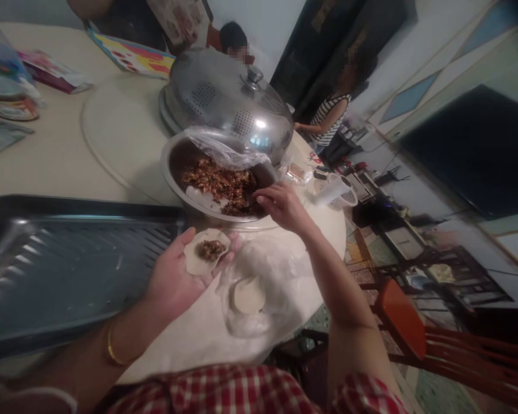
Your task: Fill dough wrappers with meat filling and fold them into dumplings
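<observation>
On the palm of my left hand (172, 276) rests a round dumpling wrapper (194, 261) with a small mound of meat filling (211, 250) on it; the fingers curl up around its far edge. My right hand (282, 207) is over the near right rim of a metal bowl (172, 172). Its fingers pinch a thin utensil that dips into the chopped filling (220, 179); most of the utensil is hidden, so its kind is unclear. Below the bowl, a stack of round wrappers (249, 295) lies in a clear plastic bag (280, 287).
A dark baking tray (69, 259) takes up the left of the table. Behind the bowl stands a large domed metal lid (228, 98). Packets (56, 72) lie at the far left, a white basket (343, 195) to the right. Two people are beyond the table; a wooden chair (401, 316) stands right.
</observation>
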Tool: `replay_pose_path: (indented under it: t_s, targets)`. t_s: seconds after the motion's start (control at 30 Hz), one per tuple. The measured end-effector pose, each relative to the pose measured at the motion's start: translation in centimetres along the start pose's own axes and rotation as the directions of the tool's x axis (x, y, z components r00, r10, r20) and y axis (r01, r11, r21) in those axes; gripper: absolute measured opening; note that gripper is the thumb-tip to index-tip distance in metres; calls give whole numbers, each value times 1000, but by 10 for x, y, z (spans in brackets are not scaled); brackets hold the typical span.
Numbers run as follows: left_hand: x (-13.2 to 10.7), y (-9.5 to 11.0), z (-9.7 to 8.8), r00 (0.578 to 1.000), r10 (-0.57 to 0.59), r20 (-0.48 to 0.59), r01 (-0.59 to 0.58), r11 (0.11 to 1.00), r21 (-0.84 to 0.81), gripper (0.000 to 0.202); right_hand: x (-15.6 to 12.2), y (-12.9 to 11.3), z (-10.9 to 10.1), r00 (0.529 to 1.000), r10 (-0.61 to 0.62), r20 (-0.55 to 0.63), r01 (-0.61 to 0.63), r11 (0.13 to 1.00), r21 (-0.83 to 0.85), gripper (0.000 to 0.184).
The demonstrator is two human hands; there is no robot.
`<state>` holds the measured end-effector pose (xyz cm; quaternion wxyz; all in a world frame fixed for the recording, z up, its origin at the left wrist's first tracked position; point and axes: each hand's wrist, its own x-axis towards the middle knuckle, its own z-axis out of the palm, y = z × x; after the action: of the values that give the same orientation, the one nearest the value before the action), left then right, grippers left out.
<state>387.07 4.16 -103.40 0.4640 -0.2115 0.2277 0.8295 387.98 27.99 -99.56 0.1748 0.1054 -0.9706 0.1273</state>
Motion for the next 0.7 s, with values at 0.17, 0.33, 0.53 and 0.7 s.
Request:
replay_pose_path:
  t_s: [0.17,0.33,0.53,0.7]
  targets:
    - [-7,0,1,997,-37,69,36,999,19,42,-49,-44,-20,926,29,-375,5,996,90,21]
    - [-18,-15,-7,972,-177,154,179,984,2,49,-111,-109,-6,894,-152,-421,166,986,-3,21]
    - [-28,-47,-14,944,-282,172,291,956,-27,47,-144,-137,12,894,-157,-418,111,985,-134,30]
    - [-39,-68,-13,971,-201,128,203,979,-4,39,-151,-131,6,918,-87,-386,39,991,-131,26]
